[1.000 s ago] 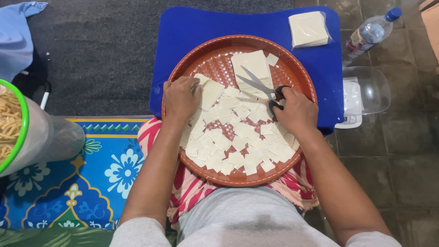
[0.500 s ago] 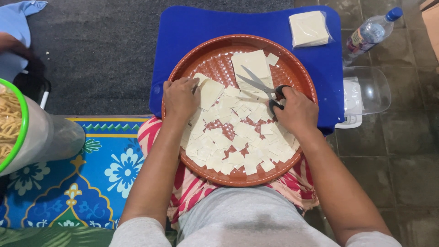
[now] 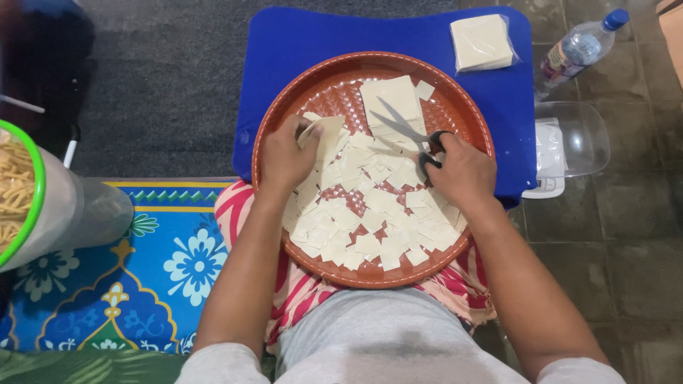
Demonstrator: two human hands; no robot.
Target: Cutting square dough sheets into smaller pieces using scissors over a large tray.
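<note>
The round brown tray [image 3: 334,92] rests on the person's lap and serves as the reference point. Its near half is covered with small cut squares of pale dough [image 3: 370,220]. At the tray's left inner edge, the left hand [image 3: 284,153] has its fingers closed on a pale dough sheet [image 3: 324,131]. At the right inner edge, the right hand [image 3: 462,171] grips the black handles of the scissors [image 3: 409,131], blades parted and pointing toward the tray's far side. Beneath the blades lies an uncut dough stack [image 3: 390,99]. Beyond the tray, a blue board [image 3: 299,43] carries a bagged stack of sheets [image 3: 482,43]. Right of the tray stand a clear-lidded scale [image 3: 569,146] and a water bottle [image 3: 580,50]; well left, a container of noodles [image 3: 25,192].
</note>
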